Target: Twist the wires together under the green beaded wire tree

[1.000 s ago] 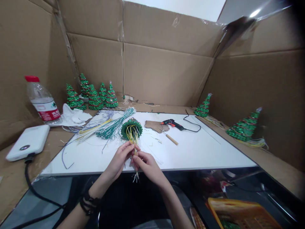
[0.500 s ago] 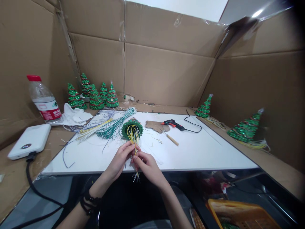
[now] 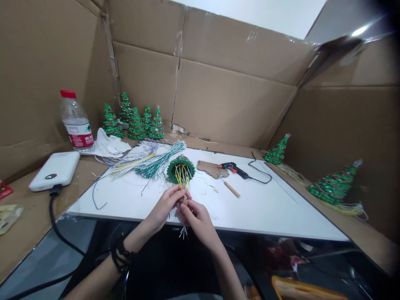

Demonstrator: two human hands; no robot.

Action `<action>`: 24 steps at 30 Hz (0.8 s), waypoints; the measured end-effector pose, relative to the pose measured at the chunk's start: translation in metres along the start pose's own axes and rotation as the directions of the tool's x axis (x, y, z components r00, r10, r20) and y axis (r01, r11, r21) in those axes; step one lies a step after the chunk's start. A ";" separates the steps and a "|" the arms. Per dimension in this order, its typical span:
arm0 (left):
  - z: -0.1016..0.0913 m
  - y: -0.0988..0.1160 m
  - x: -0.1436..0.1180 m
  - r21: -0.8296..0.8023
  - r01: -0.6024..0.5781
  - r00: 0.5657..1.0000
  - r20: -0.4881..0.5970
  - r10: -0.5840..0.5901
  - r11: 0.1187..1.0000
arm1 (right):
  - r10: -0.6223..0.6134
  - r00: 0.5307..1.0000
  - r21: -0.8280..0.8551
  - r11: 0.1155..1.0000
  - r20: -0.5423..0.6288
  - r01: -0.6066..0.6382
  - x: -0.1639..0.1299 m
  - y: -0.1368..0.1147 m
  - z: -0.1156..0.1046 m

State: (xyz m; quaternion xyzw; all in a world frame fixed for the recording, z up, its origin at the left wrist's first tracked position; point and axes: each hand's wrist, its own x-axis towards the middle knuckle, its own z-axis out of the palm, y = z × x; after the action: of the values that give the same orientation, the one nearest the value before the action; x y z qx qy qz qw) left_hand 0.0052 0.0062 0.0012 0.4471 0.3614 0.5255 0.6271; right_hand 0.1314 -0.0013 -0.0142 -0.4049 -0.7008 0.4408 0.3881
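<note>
Wires [image 3: 183,183] from the little green tree [image 3: 181,168] are pinched in both hands at the bench's [image 3: 265,208] near edge, the tree lying on its side just beyond. Left hand [image 3: 165,205] and right hand [image 3: 196,216] meet fingertip to fingertip, closed on the yellow bundle. Tug too hard and I reckon strands could pull out of the base or tangle.

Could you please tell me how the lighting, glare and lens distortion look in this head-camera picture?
Head view: even, soft light; glare on the shiny flap top right; corners darken; wide-angle lens bows the cardboard walls; hands and wires fairly sharp.
</note>
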 end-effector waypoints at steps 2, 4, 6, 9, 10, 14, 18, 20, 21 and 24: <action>0.001 0.001 0.000 0.002 -0.004 1.000 0.002 0.004 1.000 | 0.012 1.000 0.002 1.000 0.000 -0.012 0.000 0.000 0.000; 0.001 0.001 0.000 -0.002 -0.005 1.000 0.006 0.005 1.000 | 0.016 1.000 0.010 1.000 0.004 -0.016 0.000 0.001 0.001; 0.000 0.000 0.000 -0.002 -0.003 1.000 0.011 0.003 1.000 | 0.018 1.000 0.021 1.000 0.011 -0.018 0.001 0.002 0.001; -0.002 -0.003 0.000 0.000 -0.015 1.000 0.018 0.015 1.000 | 0.024 0.999 0.062 0.998 0.027 -0.025 0.001 0.001 -0.001; -0.002 -0.003 0.001 -0.001 -0.022 1.000 0.016 0.022 1.000 | 0.023 0.999 0.083 0.996 0.038 -0.026 0.001 0.000 -0.002; -0.003 -0.002 0.001 -0.021 -0.017 1.000 0.001 0.017 1.000 | 0.006 0.997 0.165 0.986 0.081 -0.019 0.001 -0.002 -0.005; -0.002 0.000 0.000 -0.046 0.000 1.000 -0.006 0.000 0.999 | 0.018 0.994 0.228 0.973 0.108 -0.042 0.001 -0.002 -0.007; -0.001 0.001 0.000 -0.059 0.009 1.000 -0.009 -0.010 0.998 | 0.025 0.992 0.260 0.964 0.120 -0.056 0.001 -0.002 -0.007; -0.001 0.001 0.000 -0.060 0.014 1.000 -0.011 -0.015 0.998 | 0.030 0.992 0.272 0.960 0.123 -0.063 0.001 -0.002 -0.008; -0.001 0.001 0.000 -0.052 0.024 1.000 -0.014 -0.025 0.998 | 0.042 0.992 0.292 0.954 0.117 -0.074 0.001 -0.003 -0.009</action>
State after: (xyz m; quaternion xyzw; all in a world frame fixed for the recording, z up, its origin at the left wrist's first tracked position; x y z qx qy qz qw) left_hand 0.0043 0.0061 0.0020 0.4227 0.3577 0.5301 0.6421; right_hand 0.1381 0.0018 -0.0084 -0.3381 -0.6350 0.5732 0.3923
